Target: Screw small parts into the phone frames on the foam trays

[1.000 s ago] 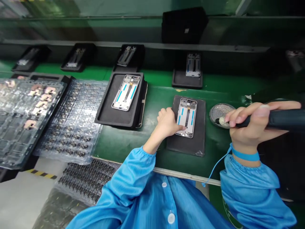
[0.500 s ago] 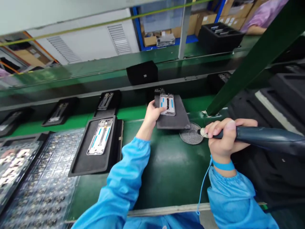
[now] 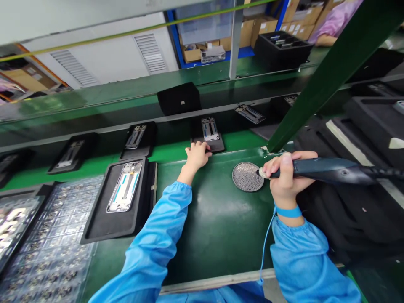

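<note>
While closed, the right grip point(image 3: 285, 174) holds a corded screwdriver point(image 3: 318, 167)

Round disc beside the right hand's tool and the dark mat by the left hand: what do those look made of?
The round disc looks like perforated or mesh metal: its face is finely dotted with a silvery glint, though a coated screen is possible. The dark mat by the left hand looks like matte black rubber or foam, dull with no shine.

Left hand point(image 3: 197, 155) rests palm-down, fingers slightly curled, at the far edge of the green bench point(image 3: 221, 235); right hand point(image 3: 285, 179), strapped at the wrist, is closed around a handheld power tool point(image 3: 318, 168).
</note>
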Tool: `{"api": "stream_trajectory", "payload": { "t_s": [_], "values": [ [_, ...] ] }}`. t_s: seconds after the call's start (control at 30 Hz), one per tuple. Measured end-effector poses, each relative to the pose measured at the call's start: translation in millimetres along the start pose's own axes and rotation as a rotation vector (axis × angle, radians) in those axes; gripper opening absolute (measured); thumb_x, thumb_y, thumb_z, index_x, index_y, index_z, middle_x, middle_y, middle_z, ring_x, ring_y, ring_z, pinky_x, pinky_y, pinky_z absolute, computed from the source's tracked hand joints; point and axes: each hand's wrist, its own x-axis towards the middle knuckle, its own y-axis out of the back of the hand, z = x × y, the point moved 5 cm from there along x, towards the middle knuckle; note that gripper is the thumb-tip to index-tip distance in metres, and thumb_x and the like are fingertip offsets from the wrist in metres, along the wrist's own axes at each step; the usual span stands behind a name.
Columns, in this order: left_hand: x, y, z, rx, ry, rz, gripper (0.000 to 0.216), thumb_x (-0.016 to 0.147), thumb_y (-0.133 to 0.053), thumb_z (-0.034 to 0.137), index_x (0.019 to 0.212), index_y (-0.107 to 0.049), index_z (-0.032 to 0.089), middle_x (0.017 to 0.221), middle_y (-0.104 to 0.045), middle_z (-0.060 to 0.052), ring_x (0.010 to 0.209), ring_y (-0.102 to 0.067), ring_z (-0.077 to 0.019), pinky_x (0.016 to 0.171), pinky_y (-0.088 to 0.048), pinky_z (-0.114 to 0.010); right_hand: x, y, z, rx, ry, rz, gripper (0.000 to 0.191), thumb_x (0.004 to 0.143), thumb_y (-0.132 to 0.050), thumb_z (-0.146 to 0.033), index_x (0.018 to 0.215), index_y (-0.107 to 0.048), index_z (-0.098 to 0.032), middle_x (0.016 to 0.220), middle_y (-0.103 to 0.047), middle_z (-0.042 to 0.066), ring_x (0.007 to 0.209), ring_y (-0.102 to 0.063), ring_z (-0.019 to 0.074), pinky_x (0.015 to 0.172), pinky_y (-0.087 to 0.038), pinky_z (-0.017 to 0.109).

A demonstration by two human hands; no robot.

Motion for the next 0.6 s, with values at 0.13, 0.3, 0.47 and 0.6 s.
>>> {"api": "stream_trajectory", "payload": {
  "t_s": [0.13, 0.3, 0.47, 0.6],
  "values": [
    [-6.6, 10.9, -4.1, 0.113, -0.093, 0.022, 0.013, 0.121, -0.073, 0.011, 0.120, -0.080, 0.023, 0.150, -0.083, -0.019, 0.158, -0.066, -0.0429, 0.136, -0.043, -0.062, 0.7, 2.6, 10.8, 0.011, -0.072, 0.001, 0.056, 0.107, -0.103, -0.063, 0.110, -0.056, -0.032, 0.066, -0.059, -0.016, 0.045, -0.056, 0.0135, 0.050, -0.057, 0.027],
    [-44.3, 25.3, -1.4, 0.142, -0.188, 0.099, 0.013, 0.128, -0.070, 0.018, 0.130, -0.081, 0.024, 0.149, -0.083, -0.017, 0.151, -0.070, -0.0397, 0.131, -0.046, -0.056, 2.7, 7.6, 22.4, -0.002, -0.118, 0.001, 0.060, 0.103, -0.105, -0.065, 0.111, -0.056, -0.032, 0.065, -0.060, -0.016, 0.045, -0.057, 0.0143, 0.050, -0.057, 0.028],
    [-170.9, 2.7, -38.6, 0.108, -0.359, 0.092, 0.014, 0.128, -0.071, 0.021, 0.129, -0.085, 0.026, 0.130, -0.086, -0.010, 0.128, -0.076, -0.0353, 0.114, -0.056, -0.049, 2.8, 9.9, 24.0, -0.018, -0.130, -0.009, 0.061, 0.102, -0.106, -0.066, 0.110, -0.056, -0.033, 0.066, -0.061, -0.015, 0.045, -0.057, 0.0146, 0.051, -0.058, 0.029],
    [-278.9, -31.3, -70.7, 0.068, -0.488, 0.005, 0.019, 0.129, -0.069, 0.020, 0.131, -0.086, 0.029, 0.122, -0.087, -0.007, 0.114, -0.078, -0.0304, 0.104, -0.059, -0.045, -1.0, 6.0, 25.0, -0.027, -0.168, -0.080, 0.060, 0.104, -0.107, -0.065, 0.110, -0.057, -0.033, 0.065, -0.060, -0.015, 0.045, -0.056, 0.0150, 0.050, -0.057, 0.030]
  ]
}}
